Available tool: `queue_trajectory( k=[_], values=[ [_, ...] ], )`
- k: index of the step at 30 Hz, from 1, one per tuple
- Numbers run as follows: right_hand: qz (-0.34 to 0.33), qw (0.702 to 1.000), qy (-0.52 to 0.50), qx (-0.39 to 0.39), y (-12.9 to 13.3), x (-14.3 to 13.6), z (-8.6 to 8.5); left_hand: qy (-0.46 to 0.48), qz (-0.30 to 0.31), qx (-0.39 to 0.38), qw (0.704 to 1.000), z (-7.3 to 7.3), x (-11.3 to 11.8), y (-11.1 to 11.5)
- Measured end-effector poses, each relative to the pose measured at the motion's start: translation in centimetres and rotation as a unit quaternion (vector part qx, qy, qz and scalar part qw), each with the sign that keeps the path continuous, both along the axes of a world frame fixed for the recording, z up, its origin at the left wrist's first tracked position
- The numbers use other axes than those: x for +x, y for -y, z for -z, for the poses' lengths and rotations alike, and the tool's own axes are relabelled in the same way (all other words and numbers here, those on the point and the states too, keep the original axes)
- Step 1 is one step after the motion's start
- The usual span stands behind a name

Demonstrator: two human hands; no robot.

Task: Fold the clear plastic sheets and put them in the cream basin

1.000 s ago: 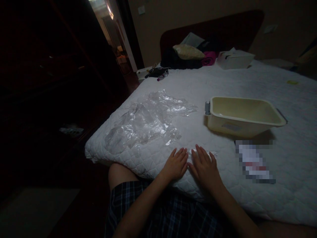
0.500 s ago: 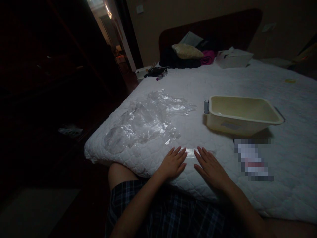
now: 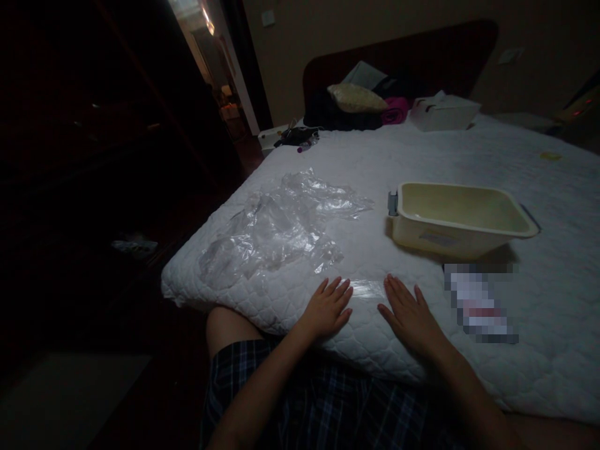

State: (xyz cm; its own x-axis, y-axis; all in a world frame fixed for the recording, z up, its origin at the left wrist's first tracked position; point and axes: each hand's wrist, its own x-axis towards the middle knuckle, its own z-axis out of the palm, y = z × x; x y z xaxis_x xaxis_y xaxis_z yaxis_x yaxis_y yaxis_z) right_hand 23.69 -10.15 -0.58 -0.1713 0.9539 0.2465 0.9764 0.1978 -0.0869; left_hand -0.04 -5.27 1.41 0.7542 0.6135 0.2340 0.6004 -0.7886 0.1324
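A narrow strip of clear plastic [image 3: 368,289], shiny and flat, lies on the white quilted mattress [image 3: 285,306] near its front edge. My left hand [image 3: 327,307] rests palm down at the strip's left end, fingers spread. At the right end, my right hand [image 3: 410,312] lies palm down with its fingers stretched out. Neither hand grips anything. Beyond my left hand, thin clear plastic bags [image 3: 276,225] lie crumpled and spread over the bed.
A cream plastic bin [image 3: 440,240] with grey side clips stands at the right. A blurred-out flat item [image 3: 478,306] lies before it. Farther back are a white box [image 3: 445,114], a pillow [image 3: 357,98], a magenta roll [image 3: 394,111] and a purple-capped bottle [image 3: 307,145].
My right hand has slid to the right along the plastic strip, baring more of it. My left hand stays in about the same place.
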Motion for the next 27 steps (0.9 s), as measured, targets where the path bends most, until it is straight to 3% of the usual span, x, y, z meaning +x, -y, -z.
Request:
queue_trajectory(
  k=[10,15,20,23,27],
  values=[
    [0.039,0.999,-0.022,0.019,-0.8,0.6,0.8,0.001,0.003,-0.004,1.000,0.2,-0.4,0.2],
    [0.066,0.993,-0.072,0.073,-1.0,1.1,-0.7,-0.005,-0.018,0.021,1.000,0.4,-0.2,0.6],
    [-0.036,0.985,-0.091,0.141,-0.4,-1.0,-2.5,-0.009,-0.044,0.057,0.997,0.4,0.3,1.1],
    [-0.089,0.985,-0.088,0.119,-0.4,-2.5,-2.2,-0.023,-0.046,0.079,0.996,0.2,0.5,1.4],
    [-0.091,0.987,-0.103,0.086,-1.0,-2.9,-1.1,-0.024,-0.008,0.097,0.995,-0.1,0.1,1.9]
  ],
)
